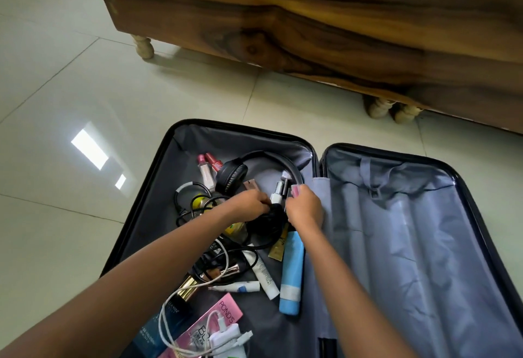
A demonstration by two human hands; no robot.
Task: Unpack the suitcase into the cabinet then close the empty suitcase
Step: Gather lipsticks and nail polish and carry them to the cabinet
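An open black suitcase [175, 142] lies flat on the floor, grey lining in both halves. Its left half holds black headphones [235, 172], cables, tubes, a blue bottle [291, 270], pink nail-polish bottles [208, 166], a pink box [218, 321] and a white charger [229, 338]. My left hand [250, 203] grips the lower black earcup of the headphones in the middle of the pile. My right hand [304, 207] pinches a small pink item [295, 190] beside a white spray bottle [277, 192]. The right half [410, 230] holds nothing loose.
A dark wooden cabinet [283, 26] on pale turned legs [144, 46] stands just beyond the suitcase, its front towards me. Glossy pale floor tiles [70, 88] spread to the left, with window light reflected on them.
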